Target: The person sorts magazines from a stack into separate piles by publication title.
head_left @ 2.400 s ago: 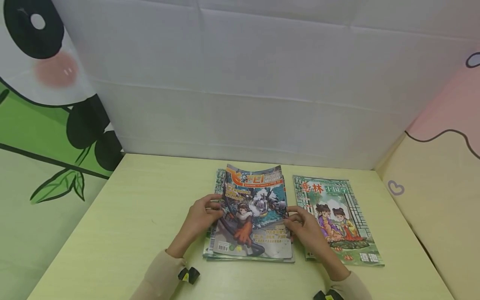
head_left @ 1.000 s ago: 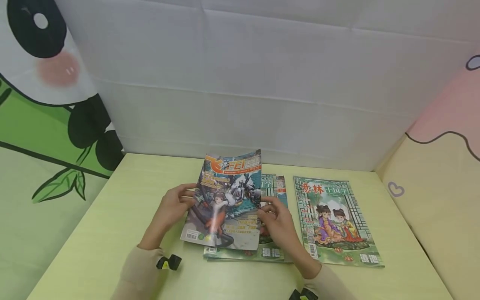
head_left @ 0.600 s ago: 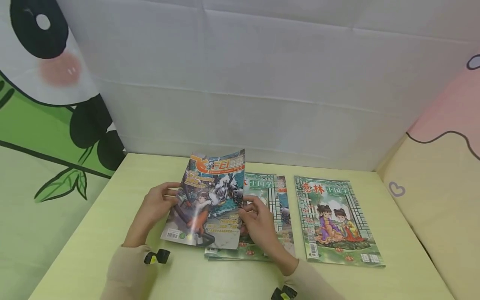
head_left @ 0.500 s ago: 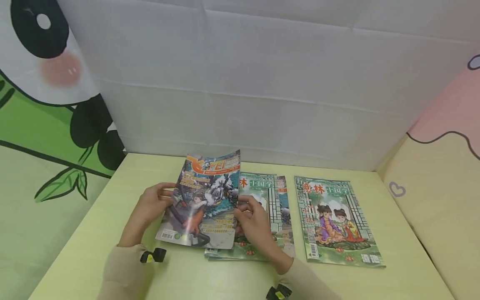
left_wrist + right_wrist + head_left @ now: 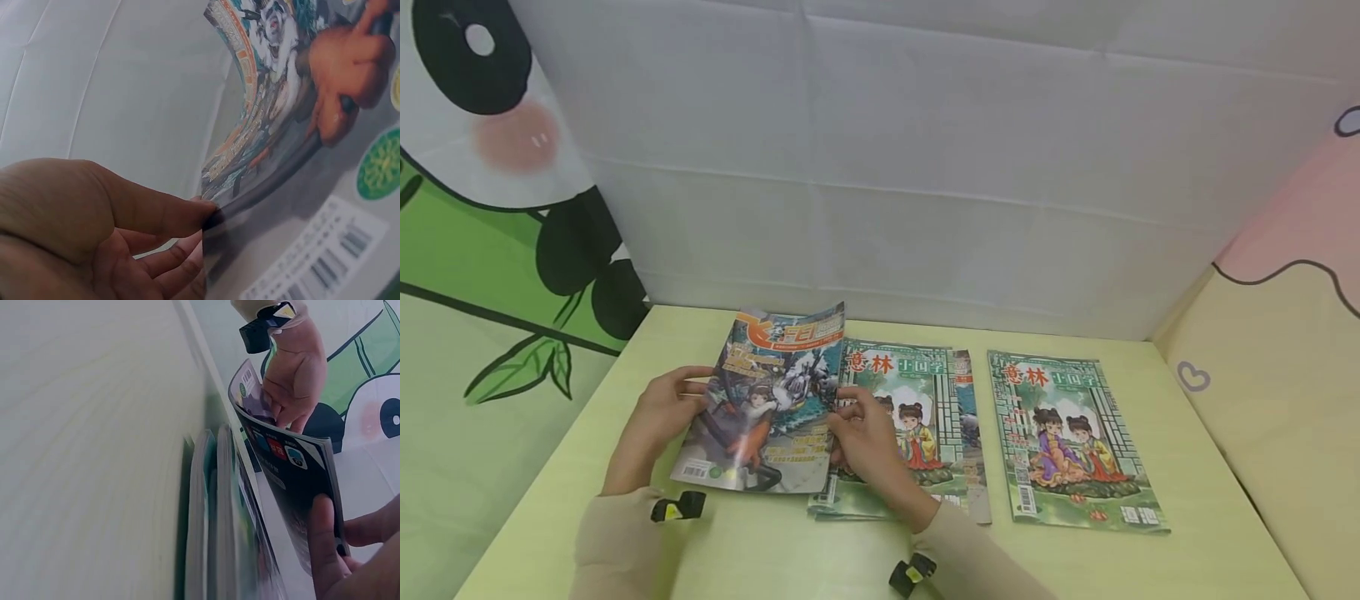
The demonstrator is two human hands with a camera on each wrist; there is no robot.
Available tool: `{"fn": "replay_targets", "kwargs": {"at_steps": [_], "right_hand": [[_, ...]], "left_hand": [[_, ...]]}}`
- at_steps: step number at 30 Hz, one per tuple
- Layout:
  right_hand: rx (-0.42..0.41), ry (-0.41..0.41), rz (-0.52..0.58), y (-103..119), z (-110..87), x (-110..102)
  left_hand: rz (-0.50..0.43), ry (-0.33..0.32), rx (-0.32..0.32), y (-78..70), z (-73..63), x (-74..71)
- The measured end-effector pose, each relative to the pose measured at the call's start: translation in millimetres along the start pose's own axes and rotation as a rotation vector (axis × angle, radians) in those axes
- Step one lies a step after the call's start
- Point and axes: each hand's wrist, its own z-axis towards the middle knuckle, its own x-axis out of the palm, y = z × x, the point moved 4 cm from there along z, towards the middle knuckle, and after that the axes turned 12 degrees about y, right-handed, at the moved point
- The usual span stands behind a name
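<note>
A glossy magazine with a dark blue-grey cover and orange title [image 5: 767, 400] is held between both hands, raised off the table and bowed slightly. My left hand [image 5: 662, 412] pinches its left edge, thumb on the cover and fingers behind, as the left wrist view shows beside the barcode [image 5: 325, 269]. My right hand [image 5: 868, 437] pinches the opposite edge; in the right wrist view its fingers grip the magazine's dark back [image 5: 281, 469]. Just right of it lies a stack topped by a green magazine [image 5: 917, 392], partly behind my right hand.
Under that green magazine, another blue-grey magazine [image 5: 973, 433] sticks out on the right. A separate green magazine [image 5: 1078, 442] with two cartoon children lies further right on the pale yellow table [image 5: 790, 550]. A white cloth wall [image 5: 880, 167] closes off the back.
Both hands have lifted the blue-grey magazine off the middle stack and carried it left. The green magazine beneath is now largely uncovered. The rightmost magazine has stayed in place.
</note>
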Motion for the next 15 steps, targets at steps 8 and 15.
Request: {"fn": "replay_targets", "kwargs": {"at_steps": [8, 15], "right_hand": [[0.008, -0.031, 0.02, -7, 12.1, 21], [0.028, -0.021, 0.001, -9, 21.1, 38]], "left_hand": [[0.042, -0.062, -0.039, 9.4, -1.7, -11.2], [0.069, -0.113, -0.09, 17.1, -5.3, -22.7]]}}
